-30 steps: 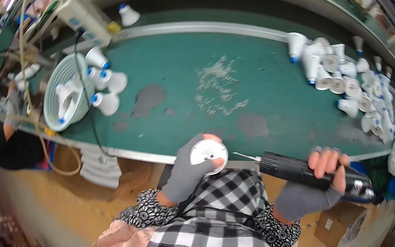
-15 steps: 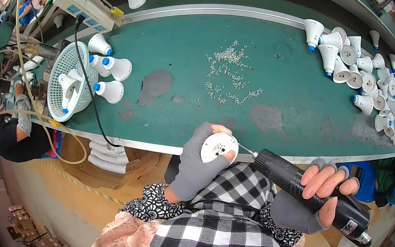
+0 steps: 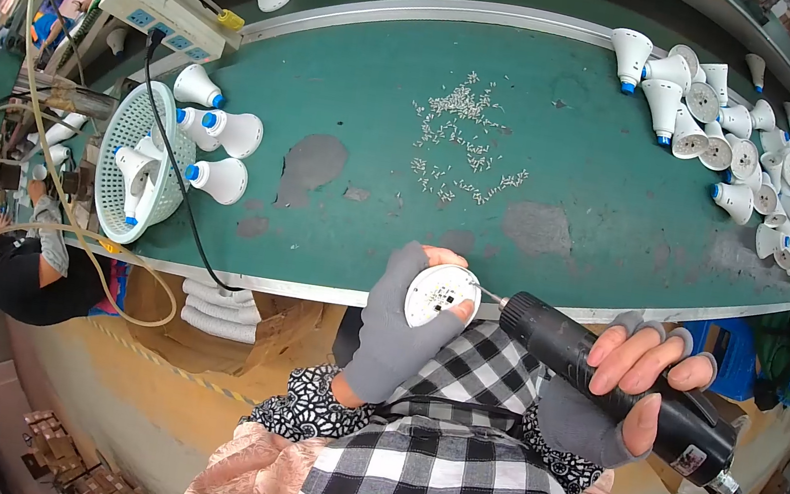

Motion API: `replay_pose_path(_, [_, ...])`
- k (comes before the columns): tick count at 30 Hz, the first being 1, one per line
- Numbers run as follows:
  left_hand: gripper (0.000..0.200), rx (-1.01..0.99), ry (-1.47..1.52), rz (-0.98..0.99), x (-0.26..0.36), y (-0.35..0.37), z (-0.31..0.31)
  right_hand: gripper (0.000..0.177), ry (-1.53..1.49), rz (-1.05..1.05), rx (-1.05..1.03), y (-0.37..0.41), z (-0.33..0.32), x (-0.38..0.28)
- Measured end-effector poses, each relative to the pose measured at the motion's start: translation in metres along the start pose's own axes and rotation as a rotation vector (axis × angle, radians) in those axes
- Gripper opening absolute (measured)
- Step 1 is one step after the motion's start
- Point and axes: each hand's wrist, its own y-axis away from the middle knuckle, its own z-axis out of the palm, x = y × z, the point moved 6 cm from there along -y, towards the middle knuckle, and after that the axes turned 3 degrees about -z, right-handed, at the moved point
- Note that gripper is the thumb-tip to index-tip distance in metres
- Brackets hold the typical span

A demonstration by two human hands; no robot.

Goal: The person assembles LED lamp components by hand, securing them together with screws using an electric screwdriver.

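Observation:
My left hand (image 3: 404, 324), in a grey fingerless glove, grips a round white bulb part (image 3: 433, 296) with its circuit face turned up and the thumb on its face. My right hand (image 3: 623, 385), gloved the same way, is wrapped round a black electric screwdriver (image 3: 558, 343). The tool points left, its thin bit at the upper right edge of the white part. Whether the bit touches a screw is too small to tell. Beyond my hands, many small screws (image 3: 465, 105) lie scattered on the green table (image 3: 355, 241).
White bulb housings (image 3: 663, 103) with blue ends crowd the table's right side. On the left stand a pale green basket (image 3: 108, 171) with housings, more housings beside it, a power strip (image 3: 160, 17) and a hanging black cable. People sit at the far left and far right.
The screwdriver and my right hand have shifted slightly left, and the tool's rear end has dropped a little. The white part remains in my left hand, nearly in the same place.

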Motion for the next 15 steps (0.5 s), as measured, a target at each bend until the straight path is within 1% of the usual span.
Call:
replay_pose_path(2, [0.032,0.0,0.014,-0.022,0.0,0.0,0.001,0.037,-0.027,-0.02,0.022,0.001,0.001,0.002])
replay_pose_path(5, [0.032,0.001,0.015,-0.017,-0.001,0.001,0.0,0.038,0.017,0.011,0.01,0.0,0.003,-0.001])
replay_pose_path(8, [0.031,-0.003,0.028,-0.049,0.001,0.002,0.0,0.037,-0.016,0.007,0.026,0.0,0.007,0.0])
replay_pose_path(15, [0.031,-0.025,-0.114,0.073,0.009,0.003,0.005,0.035,-0.005,0.088,-0.021,-0.002,0.012,-0.001])
